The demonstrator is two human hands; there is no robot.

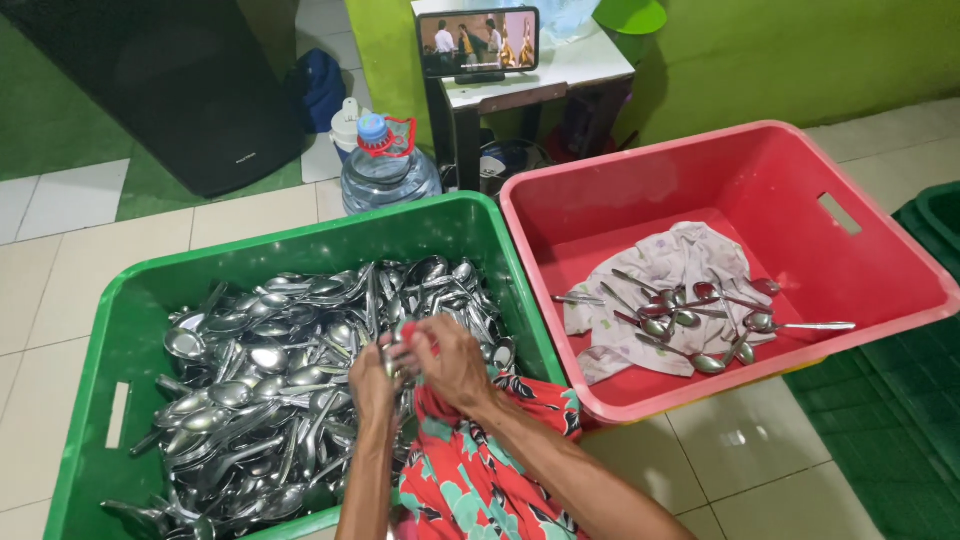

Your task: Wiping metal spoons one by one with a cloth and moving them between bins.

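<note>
Here, seen from above, two bare hands meet over a deep green plastic crate (130,330) heaped with shiny stainless-steel spoons (270,380). The left hand (372,378) and right hand (450,362) are both closed around a single steel spoon (398,345), wrapped in a red floral cotton cloth (470,470) that drapes down over the crate's near rim. Only a sliver of the spoon shows between the fingers; which end points where cannot be told.

The spoon is likely light, rigid and smooth, so it may slip if wet; the narrow handle gives the surest hold, with the cloth adding grip. The cloth is soft and limp and would bunch wherever pinched.

Just to the right stands a red plastic crate (880,260), touching the green one, holding a pale crumpled cloth (660,265) with a few loose spoons (700,320) on it. Beyond are a large clear water bottle (385,170) and a phone propped on a small table (478,42).
</note>
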